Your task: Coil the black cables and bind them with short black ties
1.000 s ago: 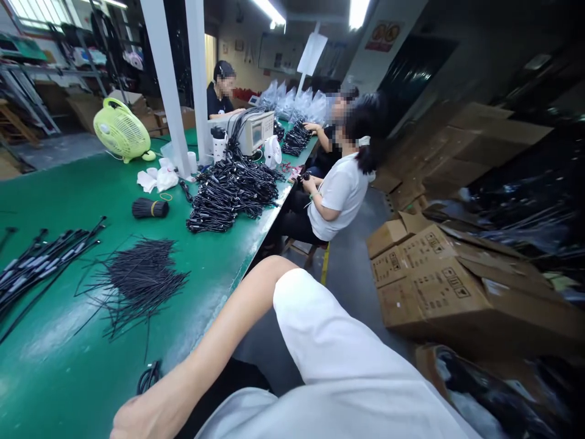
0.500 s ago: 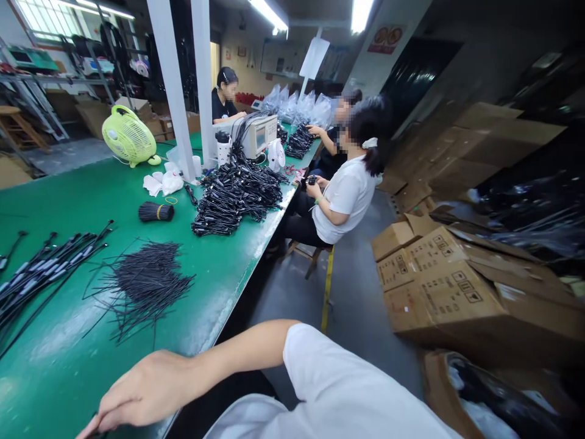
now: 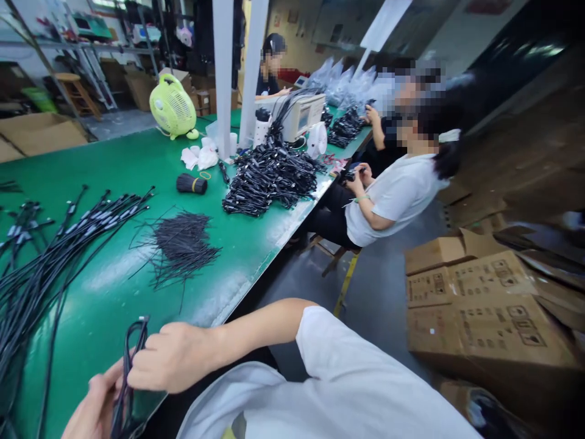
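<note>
A black cable (image 3: 133, 334), folded into a narrow looped bundle, is held between both hands at the lower left over the table's front edge. My right hand (image 3: 171, 360) has its fingers curled closed around the upper part of the loops. From below, my left hand (image 3: 94, 402) grips the same bundle, its thumb and fingers against the strands. Ahead of the hands lies a loose pile of thin black ties (image 3: 185, 244). To the left, long black cables with pale tags (image 3: 68, 244) spread across the green table (image 3: 109, 299).
A banded bundle of ties (image 3: 192, 184) and a heap of coiled cables (image 3: 274, 177) lie farther along the table. A green fan (image 3: 172, 107) stands behind them. Co-workers sit at the far side and right edge, one in a white shirt (image 3: 393, 186). Cardboard boxes (image 3: 475, 305) stand right.
The view has swung left and down, bringing my left hand and the folded cable into sight. My right hand, earlier at the bottom edge, now shows higher, closed on the bundle.
</note>
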Available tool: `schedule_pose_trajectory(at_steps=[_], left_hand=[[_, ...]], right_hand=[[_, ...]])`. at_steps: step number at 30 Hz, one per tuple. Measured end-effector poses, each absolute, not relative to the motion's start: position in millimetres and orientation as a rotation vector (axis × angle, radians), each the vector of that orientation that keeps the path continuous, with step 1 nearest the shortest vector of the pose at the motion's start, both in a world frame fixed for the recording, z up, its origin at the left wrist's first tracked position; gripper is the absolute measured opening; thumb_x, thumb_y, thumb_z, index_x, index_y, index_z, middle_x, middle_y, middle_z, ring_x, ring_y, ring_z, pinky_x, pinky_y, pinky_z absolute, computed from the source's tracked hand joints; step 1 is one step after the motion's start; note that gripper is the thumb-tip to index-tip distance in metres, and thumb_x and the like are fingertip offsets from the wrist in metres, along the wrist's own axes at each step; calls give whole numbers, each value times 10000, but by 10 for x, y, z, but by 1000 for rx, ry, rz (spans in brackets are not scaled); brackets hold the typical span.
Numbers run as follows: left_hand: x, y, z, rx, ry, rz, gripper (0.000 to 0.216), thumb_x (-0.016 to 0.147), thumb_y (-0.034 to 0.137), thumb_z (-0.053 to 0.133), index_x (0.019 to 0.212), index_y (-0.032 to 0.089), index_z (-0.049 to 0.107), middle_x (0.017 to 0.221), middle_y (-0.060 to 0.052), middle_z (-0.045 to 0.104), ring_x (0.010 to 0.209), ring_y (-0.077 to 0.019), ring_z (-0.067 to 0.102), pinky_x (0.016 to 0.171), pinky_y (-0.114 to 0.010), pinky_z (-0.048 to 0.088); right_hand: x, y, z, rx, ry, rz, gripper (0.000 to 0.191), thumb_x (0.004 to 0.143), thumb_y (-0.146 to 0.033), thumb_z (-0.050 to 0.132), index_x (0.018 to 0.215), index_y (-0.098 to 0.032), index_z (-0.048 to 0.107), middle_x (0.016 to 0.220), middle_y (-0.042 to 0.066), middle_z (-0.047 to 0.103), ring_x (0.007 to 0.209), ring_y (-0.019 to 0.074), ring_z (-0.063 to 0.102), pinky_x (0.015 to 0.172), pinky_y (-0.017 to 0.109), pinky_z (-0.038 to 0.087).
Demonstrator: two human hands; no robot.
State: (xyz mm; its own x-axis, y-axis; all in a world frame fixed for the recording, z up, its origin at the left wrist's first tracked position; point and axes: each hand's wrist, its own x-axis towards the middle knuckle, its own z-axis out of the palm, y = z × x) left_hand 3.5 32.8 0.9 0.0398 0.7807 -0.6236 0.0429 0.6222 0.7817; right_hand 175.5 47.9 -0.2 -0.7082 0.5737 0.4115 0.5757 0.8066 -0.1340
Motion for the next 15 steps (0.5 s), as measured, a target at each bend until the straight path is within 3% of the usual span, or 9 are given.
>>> schedule_pose_trajectory(at_steps=[4,7,10,12,15], left_hand=[[-7,181,87,825,1328,994,175,638,442,754,807,397,770,885,108,758,942,-267,631,779,-381,533],[51,0,121,1047,1150,1010,308,716,514,707,716,215,780,667,-35,655,686,-203,545,675,-343,468],[149,-36,-39,1110,1102,756,490,845,602,538,860,169,767,593,-17,533,593,-150,428,628,-297,391],[171,3,-187,974,1063,754,613,857,681,432,810,154,741,595,-17,505,564,-136,376,590,-281,358],[144,47,-283,780,1052,922,572,810,684,528,897,152,718,743,-48,602,662,-147,476,657,-271,399]], right_hand=[[1854,460,99,-1011,-2542,206,203,942,-227,429,867,-213,617,860,-17,659,730,136,546,572,265,332],[1942,452,136,-1143,-2410,303,210,966,-230,429,895,-205,625,880,9,658,807,138,549,679,259,360],[1947,471,41,-1155,-2345,191,271,981,-227,398,820,-182,611,775,35,619,751,153,503,691,274,332],[1903,439,-44,-1084,-2381,106,295,968,-209,398,742,-179,584,689,36,572,681,160,456,650,289,300],[1829,350,-131,-1024,-2390,158,295,952,-180,390,722,-174,574,675,39,563,656,158,443,625,289,288]])
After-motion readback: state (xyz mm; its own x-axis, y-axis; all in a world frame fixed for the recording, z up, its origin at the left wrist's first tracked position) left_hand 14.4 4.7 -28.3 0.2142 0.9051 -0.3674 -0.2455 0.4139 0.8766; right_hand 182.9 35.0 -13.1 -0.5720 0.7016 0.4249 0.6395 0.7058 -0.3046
